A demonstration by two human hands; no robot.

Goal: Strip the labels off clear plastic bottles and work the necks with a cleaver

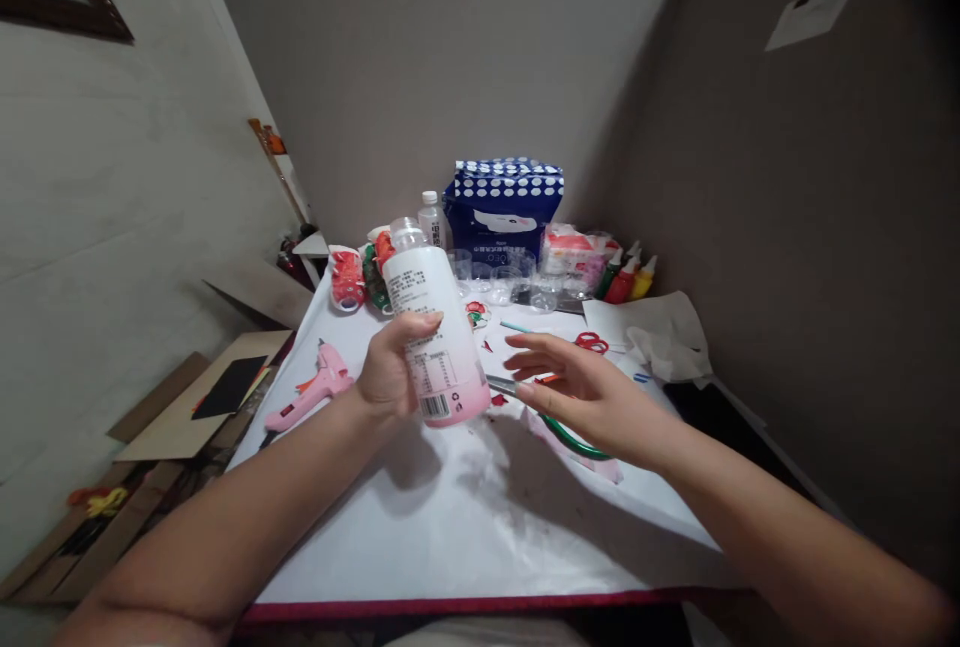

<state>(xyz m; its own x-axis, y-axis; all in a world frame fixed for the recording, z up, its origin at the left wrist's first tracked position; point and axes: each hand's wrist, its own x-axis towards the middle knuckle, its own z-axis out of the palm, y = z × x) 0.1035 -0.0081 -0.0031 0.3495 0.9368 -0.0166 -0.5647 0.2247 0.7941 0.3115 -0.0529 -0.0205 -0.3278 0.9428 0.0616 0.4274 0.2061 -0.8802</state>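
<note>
My left hand (394, 367) is wrapped round a plastic bottle (442, 337) with a white and pink printed label. The bottle is held above the table, tilted a little, and its clear neck shows no cap. To the right of it, my right hand (577, 392) is held out with fingers apart and nothing in it. Below and behind that hand lie green-handled scissors (574, 439), their blades pointing toward the bottle. Part of the scissors is hidden by the hand. A flat pink piece (600, 467) lies under the green handle.
A pink glue gun (311, 392) lies at the table's left side. Red scissors (592, 342) lie farther back. Along the wall stand a blue bag (506, 217), clear plastic cups (487, 277) and paint bottles (624, 279). Cardboard (202, 397) lies left of the table (450, 547).
</note>
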